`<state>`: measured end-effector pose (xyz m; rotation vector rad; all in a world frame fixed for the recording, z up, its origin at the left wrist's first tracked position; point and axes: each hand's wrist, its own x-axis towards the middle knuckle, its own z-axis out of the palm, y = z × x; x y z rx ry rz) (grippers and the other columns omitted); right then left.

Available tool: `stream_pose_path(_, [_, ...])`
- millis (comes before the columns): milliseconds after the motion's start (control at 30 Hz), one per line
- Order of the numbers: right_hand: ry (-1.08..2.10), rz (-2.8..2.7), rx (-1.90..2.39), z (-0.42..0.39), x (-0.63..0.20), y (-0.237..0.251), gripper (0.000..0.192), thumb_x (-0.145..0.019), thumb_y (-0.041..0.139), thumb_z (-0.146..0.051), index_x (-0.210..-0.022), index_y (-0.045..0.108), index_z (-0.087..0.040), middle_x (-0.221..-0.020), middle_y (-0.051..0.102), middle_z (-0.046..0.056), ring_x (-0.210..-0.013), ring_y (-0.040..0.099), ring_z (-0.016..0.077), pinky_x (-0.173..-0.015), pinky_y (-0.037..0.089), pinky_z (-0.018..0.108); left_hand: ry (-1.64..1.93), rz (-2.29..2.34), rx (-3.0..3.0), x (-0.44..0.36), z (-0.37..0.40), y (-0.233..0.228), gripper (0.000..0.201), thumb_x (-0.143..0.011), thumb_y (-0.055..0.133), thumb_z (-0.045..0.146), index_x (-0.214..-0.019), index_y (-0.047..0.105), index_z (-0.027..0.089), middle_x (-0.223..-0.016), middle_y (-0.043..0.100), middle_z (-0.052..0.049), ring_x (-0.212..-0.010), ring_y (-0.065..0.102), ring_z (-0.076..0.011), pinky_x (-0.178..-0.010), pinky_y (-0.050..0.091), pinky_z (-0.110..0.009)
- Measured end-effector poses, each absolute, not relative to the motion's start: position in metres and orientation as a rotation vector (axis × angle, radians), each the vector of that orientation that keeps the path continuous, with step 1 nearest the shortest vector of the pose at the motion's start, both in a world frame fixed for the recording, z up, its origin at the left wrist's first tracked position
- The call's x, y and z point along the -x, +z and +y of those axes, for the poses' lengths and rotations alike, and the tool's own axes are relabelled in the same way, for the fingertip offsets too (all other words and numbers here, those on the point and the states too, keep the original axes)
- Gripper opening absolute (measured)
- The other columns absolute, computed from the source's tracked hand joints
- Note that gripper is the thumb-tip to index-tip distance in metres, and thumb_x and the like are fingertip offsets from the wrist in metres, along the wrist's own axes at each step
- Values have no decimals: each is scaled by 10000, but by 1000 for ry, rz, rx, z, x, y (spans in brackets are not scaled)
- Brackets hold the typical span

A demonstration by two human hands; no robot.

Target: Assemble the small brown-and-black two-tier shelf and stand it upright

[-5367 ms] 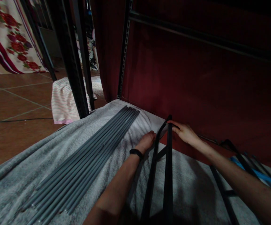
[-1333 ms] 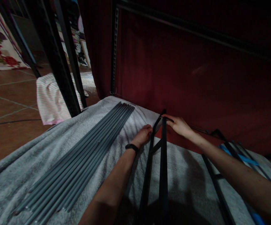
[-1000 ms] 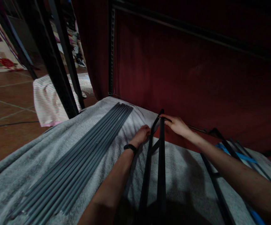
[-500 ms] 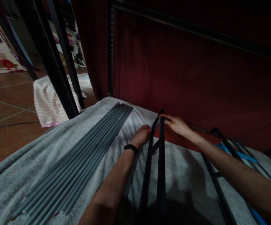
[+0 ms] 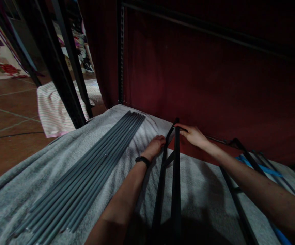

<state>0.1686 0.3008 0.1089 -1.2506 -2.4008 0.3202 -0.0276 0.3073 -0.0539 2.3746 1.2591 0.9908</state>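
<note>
Many grey rods [image 5: 86,178] are laid side by side on a grey towel [image 5: 35,190] spread over the surface. A dark red curtain [image 5: 201,85] is hung behind it, and brown floor tiles [image 5: 6,119] are seen to the left. No boxes or bins are seen. A black metal frame [image 5: 174,177] is stood on the towel. Its top is pinched by the right hand [image 5: 193,135], fingers closed on it. The left hand [image 5: 156,144] is pressed against its side bar, fingers curled. Almost nothing is changed from half a second ago.
</note>
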Motion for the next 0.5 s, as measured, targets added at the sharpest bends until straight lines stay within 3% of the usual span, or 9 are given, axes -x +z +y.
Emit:
stream_pose_path(133, [333, -2388, 1253, 300, -169, 109, 383, -931, 535, -266, -1284, 661, -347, -1273, 700, -33, -1179, 657, 232, -1052, 496, 406, 1045, 1291, -2335, 29, 308, -57, 184, -883, 535, 136, -893, 714, 175, -1234, 612, -109, -1136, 563, -228, -1031, 444, -337])
stream_pose_path(333, [335, -2398, 1240, 301, -170, 109, 394, -925, 530, -266, -1290, 659, -339, -1281, 695, -29, -1197, 646, 235, -1061, 489, 410, 956, 1316, -2319, 29, 312, -55, 190, -896, 530, 157, -811, 700, 164, -988, 658, -108, -998, 592, -230, -968, 469, -343])
stream_pose_path(500, [337, -2397, 1233, 302, -170, 108, 401, -930, 519, -268, -1306, 649, -318, -1313, 677, -11, -1221, 631, 228, -1081, 469, 411, 958, 1250, -2387, 28, 302, -47, 223, -885, 495, 103, -834, 690, 199, -1093, 643, -83, -1053, 554, -223, -1017, 437, -347])
